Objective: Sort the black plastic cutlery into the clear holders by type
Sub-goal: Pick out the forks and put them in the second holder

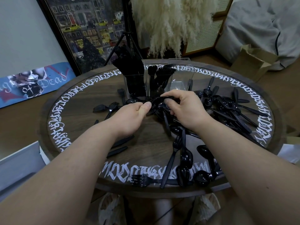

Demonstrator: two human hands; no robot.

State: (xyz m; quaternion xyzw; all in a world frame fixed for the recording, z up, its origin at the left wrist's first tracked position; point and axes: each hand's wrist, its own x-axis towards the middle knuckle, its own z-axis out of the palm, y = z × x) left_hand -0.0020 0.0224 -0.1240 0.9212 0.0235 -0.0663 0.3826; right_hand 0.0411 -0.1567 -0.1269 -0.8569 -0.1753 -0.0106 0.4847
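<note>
Both hands meet over the middle of the round table. My left hand and my right hand grip the two ends of one bundle of black spoons held level between them. Behind the hands stand the clear holders: the left holder is packed with black cutlery, the middle holder has forks, and the right holder looks almost bare. Loose spoons and knives lie heaped at the right. Forks lie at the left, and more mixed pieces lie near the front edge.
The table has a white lettered rim. Behind it a framed picture leans on the wall, beside a tripod and pale pampas grass. A skateboard deck lies at the left, a cardboard box at the right.
</note>
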